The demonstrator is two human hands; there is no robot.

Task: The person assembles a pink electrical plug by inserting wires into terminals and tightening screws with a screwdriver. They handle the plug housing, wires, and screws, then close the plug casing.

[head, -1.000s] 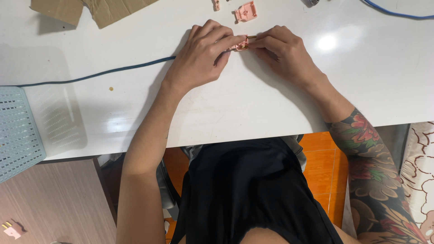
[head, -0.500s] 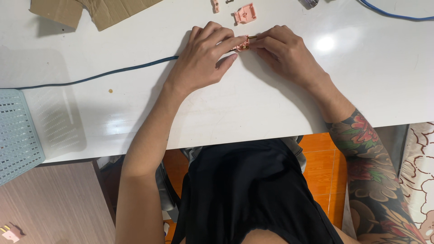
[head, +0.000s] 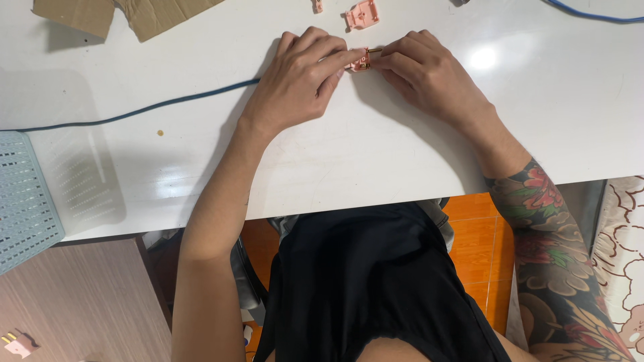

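Note:
Both hands meet at the far side of a white table (head: 349, 154). My left hand (head: 302, 77) pinches a small pink plastic part (head: 361, 60) with thumb and forefinger. My right hand (head: 422, 74) grips the same pink part from the right, where a thin brass-coloured pin sticks out of it. The fingers hide most of the part. Another pink plastic piece (head: 362, 13) lies on the table just beyond the hands, and a smaller pink bit (head: 316, 5) lies to its left.
A blue cable (head: 134, 115) runs across the table from the left edge to under my left hand. Torn cardboard (head: 134, 13) lies at the far left. A pale blue perforated basket (head: 23, 194) sits at the left edge. Another blue cable (head: 590, 13) is far right.
Both hands stay together on the pink part, with only slight finger shifts. The view has moved a little, nothing else differs.

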